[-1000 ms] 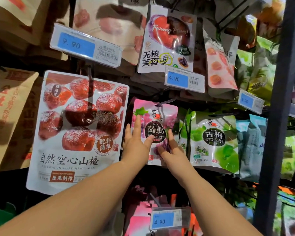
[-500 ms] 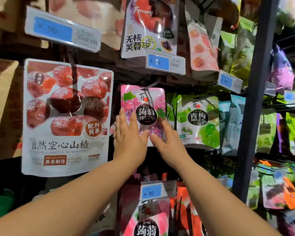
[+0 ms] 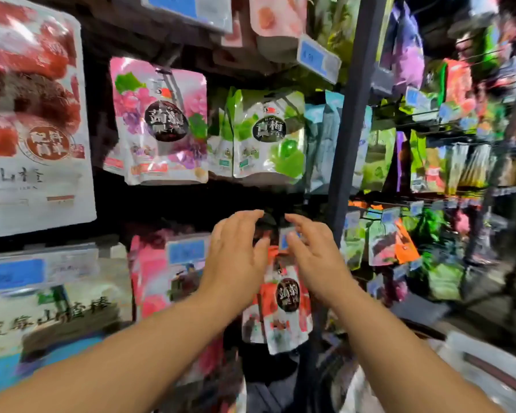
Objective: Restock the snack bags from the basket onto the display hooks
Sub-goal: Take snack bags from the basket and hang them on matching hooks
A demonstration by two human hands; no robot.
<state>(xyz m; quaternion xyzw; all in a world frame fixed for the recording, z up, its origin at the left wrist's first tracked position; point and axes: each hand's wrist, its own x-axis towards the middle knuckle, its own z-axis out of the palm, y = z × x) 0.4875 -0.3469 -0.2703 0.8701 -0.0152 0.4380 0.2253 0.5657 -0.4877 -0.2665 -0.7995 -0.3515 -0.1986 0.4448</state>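
Observation:
A pink grape-jelly snack bag (image 3: pixel 161 120) hangs on its display hook (image 3: pixel 170 81) in the middle row, with nothing touching it. Below it my left hand (image 3: pixel 236 254) and my right hand (image 3: pixel 313 257) hover side by side, fingers loosely spread and holding nothing. Between and behind them hangs a red snack bag (image 3: pixel 283 311) of the same brand with a small blue price tag (image 3: pixel 286 236) above it. A green plum-jelly bag (image 3: pixel 268 135) hangs to the right of the pink one. The picture is motion-blurred.
A large white hawthorn bag (image 3: pixel 33 114) fills the left. A dark upright post (image 3: pixel 349 114) splits the rack; more snack bags (image 3: pixel 429 159) hang to its right. Pink bags (image 3: pixel 167 278) hang lower left. A pale basket rim (image 3: pixel 489 362) shows at lower right.
Both hands have let go of the pink grape-jelly bag and dropped down to the row below. The view has swung down and to the right.

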